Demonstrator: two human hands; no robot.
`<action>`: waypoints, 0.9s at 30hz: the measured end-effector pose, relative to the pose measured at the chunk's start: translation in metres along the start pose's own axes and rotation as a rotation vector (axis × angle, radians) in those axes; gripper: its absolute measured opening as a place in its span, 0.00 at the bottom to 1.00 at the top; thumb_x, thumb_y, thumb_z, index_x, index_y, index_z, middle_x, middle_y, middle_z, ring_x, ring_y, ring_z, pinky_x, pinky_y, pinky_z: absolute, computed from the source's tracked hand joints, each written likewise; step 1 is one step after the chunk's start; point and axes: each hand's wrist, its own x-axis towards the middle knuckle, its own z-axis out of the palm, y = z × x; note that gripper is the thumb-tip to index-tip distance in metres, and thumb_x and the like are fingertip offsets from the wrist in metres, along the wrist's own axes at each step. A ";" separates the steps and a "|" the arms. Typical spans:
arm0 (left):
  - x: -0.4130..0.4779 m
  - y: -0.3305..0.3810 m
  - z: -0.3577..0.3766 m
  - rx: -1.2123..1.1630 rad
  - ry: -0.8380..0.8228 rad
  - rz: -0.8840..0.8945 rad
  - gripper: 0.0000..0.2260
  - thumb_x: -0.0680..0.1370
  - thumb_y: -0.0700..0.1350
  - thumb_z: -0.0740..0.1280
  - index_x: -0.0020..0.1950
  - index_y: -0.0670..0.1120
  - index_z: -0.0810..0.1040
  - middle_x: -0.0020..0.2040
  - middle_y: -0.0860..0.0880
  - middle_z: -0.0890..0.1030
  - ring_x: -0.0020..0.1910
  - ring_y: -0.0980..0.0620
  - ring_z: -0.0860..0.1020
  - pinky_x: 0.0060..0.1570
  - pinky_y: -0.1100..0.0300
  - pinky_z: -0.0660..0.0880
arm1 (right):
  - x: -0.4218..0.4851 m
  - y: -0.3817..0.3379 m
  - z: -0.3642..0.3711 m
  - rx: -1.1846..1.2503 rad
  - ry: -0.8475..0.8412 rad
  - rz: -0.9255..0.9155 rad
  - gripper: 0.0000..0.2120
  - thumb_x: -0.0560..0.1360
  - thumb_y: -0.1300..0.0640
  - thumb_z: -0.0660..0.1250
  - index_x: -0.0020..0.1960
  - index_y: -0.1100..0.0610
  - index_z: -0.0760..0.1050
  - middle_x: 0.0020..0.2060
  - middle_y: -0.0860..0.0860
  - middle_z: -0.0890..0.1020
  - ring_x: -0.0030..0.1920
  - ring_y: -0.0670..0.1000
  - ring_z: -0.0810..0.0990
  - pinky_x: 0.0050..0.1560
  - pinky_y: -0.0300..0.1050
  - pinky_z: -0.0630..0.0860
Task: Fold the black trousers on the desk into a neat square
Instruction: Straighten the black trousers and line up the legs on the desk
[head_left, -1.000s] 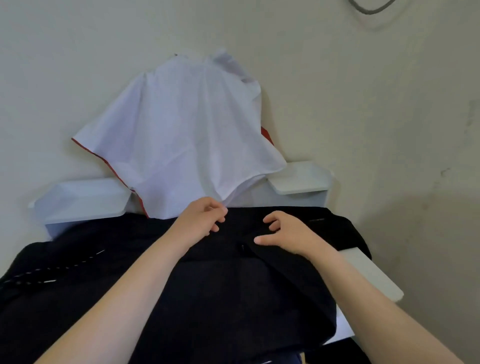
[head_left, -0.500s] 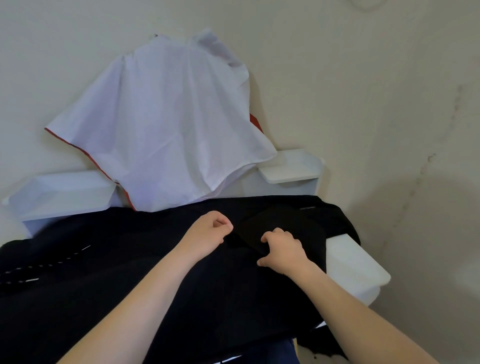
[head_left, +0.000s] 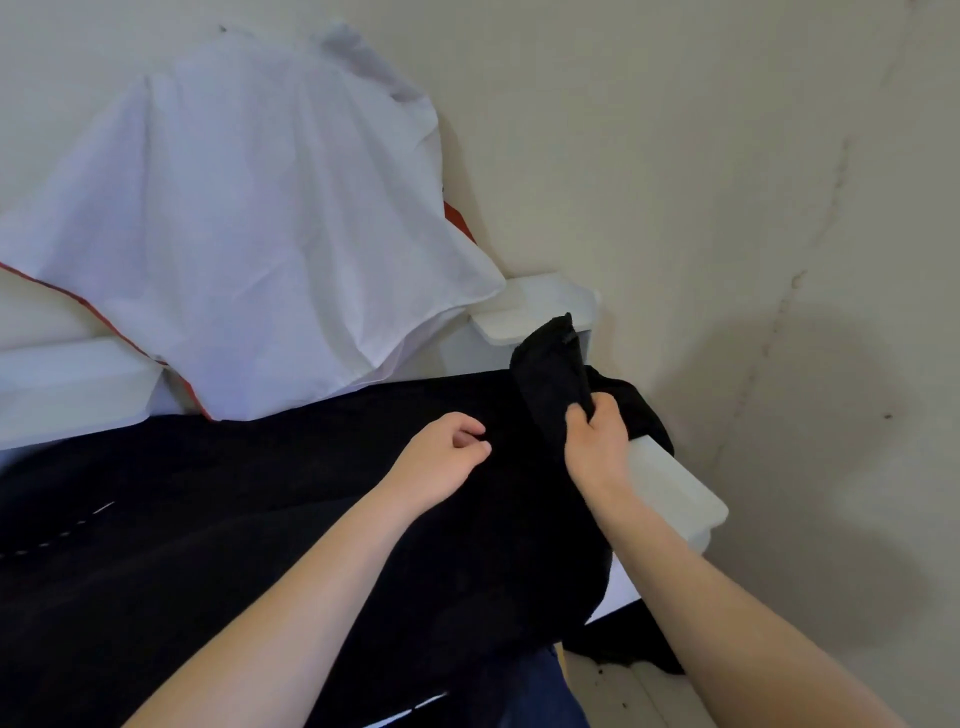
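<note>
Nearest the camera, two bare forearms reach forward over the black cloth trousers (head_left: 260, 519), which lie spread across the white desk (head_left: 670, 483) and cover most of it. Their long axis appears to run left to right, with the bulk trailing off to the left and the near-right edge hanging over the desk's corner.

Further out, the left hand (head_left: 441, 457) rests on the fabric near the middle, its fingers curled loosely inward; whether they pinch any cloth I cannot tell. Just to its right, the right hand (head_left: 597, 441) is closed around a bunched flap of the trousers and holds it raised, the flap standing up above the desk's right end.

So the gripped end sits to the right and everything else lies leftward: the fold probably needs carrying that way, with the left hand as anchor.

Behind them a white sheet with a red edge (head_left: 249, 218) drapes against the wall.
</note>
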 end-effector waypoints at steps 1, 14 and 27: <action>0.003 0.004 0.006 -0.007 -0.017 0.013 0.14 0.77 0.51 0.66 0.63 0.53 0.75 0.50 0.59 0.79 0.48 0.60 0.78 0.45 0.64 0.73 | 0.002 0.000 -0.005 0.037 0.023 0.017 0.04 0.79 0.59 0.57 0.51 0.59 0.70 0.39 0.49 0.75 0.37 0.46 0.74 0.33 0.37 0.66; 0.035 0.068 0.110 -0.144 -0.228 0.137 0.27 0.81 0.52 0.59 0.78 0.56 0.54 0.76 0.50 0.63 0.73 0.51 0.64 0.63 0.63 0.60 | 0.022 0.006 -0.078 0.409 0.069 0.292 0.11 0.68 0.67 0.63 0.49 0.57 0.72 0.48 0.57 0.80 0.48 0.58 0.81 0.45 0.52 0.79; 0.028 0.081 0.184 -0.038 -0.463 0.237 0.24 0.83 0.48 0.57 0.78 0.56 0.55 0.79 0.52 0.55 0.77 0.54 0.54 0.75 0.55 0.53 | 0.020 0.063 -0.155 0.351 0.415 0.359 0.18 0.73 0.67 0.68 0.60 0.53 0.72 0.52 0.49 0.79 0.57 0.55 0.79 0.55 0.50 0.77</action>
